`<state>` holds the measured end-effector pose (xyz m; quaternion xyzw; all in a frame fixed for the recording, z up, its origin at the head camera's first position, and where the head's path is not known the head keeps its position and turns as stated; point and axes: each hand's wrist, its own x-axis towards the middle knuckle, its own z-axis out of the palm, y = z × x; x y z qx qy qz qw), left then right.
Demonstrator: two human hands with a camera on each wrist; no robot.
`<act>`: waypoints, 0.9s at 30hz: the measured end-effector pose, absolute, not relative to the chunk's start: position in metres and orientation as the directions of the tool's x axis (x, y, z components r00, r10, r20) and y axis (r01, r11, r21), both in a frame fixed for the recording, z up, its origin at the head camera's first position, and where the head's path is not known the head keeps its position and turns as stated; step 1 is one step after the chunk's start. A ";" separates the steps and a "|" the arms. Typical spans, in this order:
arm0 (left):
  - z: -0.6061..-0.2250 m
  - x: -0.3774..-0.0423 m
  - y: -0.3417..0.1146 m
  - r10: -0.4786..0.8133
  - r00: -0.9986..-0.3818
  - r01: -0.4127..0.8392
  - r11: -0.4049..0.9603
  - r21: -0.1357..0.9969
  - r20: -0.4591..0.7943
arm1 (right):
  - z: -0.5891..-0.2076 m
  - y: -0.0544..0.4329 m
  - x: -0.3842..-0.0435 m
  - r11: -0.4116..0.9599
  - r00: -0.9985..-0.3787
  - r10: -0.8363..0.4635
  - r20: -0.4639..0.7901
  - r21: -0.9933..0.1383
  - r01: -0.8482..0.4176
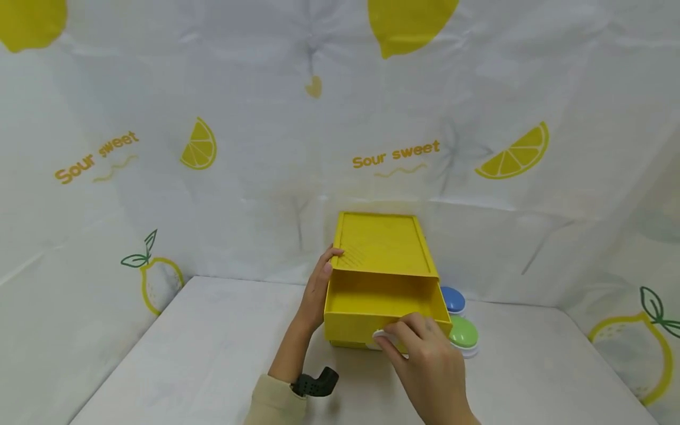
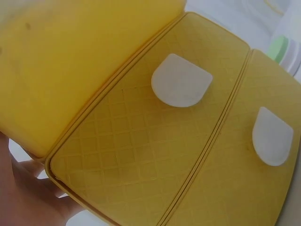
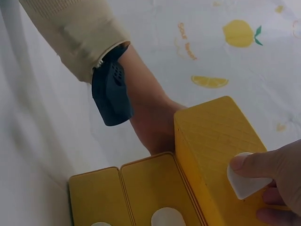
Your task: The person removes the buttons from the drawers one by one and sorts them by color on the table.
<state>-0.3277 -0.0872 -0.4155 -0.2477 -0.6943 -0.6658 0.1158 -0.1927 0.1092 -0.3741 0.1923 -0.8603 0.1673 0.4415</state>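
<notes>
A small yellow drawer box (image 1: 388, 242) stands on the white table with its top drawer (image 1: 347, 326) pulled out toward the person. The visible part of the drawer's inside shows only bare yellow walls. Thumb and fingers of the right hand (image 1: 432, 363) pinch the white tab handle (image 3: 247, 184) on that drawer's front. On the box's left side lies the left hand (image 1: 317, 286), its fingers extended along the side and reaching the top edge. Below the pulled-out drawer, the left wrist view shows two closed drawers (image 2: 127, 141) with white tabs (image 2: 182, 81).
Right of the box are a blue round-topped object (image 1: 453, 298) and a green round-topped one (image 1: 464, 332), both with white bases. A lemon-print sheet (image 1: 255, 147) hangs behind and at the sides. A dark wrist device (image 1: 316, 382) sits at the left cuff.
</notes>
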 end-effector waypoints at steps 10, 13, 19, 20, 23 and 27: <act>-0.417 -0.328 -0.088 0.164 -0.857 0.504 0.066 0.861 0.489 | -0.374 0.106 -0.229 0.846 -0.542 -0.161 0.825 -0.167 -0.506; -0.415 -0.327 -0.086 0.154 -0.860 0.501 0.086 0.861 0.486 | -0.374 0.106 -0.238 0.840 -0.548 -0.157 0.822 -0.180 -0.512; -0.414 -0.325 -0.085 0.147 -0.868 0.490 0.102 0.866 0.474 | -0.374 0.107 -0.252 0.826 -0.556 -0.147 0.818 -0.208 -0.524; -0.414 -0.325 -0.084 0.148 -0.867 0.491 0.098 0.866 0.475 | -0.374 0.107 -0.253 0.824 -0.558 -0.145 0.817 -0.213 -0.526; -0.414 -0.325 -0.084 0.155 -0.864 0.494 0.081 0.866 0.478 | -0.374 0.107 -0.257 0.822 -0.574 -0.139 0.807 -0.229 -0.521; -0.416 -0.325 -0.085 0.167 -0.857 0.502 0.055 0.863 0.488 | -0.373 0.106 -0.263 0.822 -0.595 -0.131 0.793 -0.249 -0.512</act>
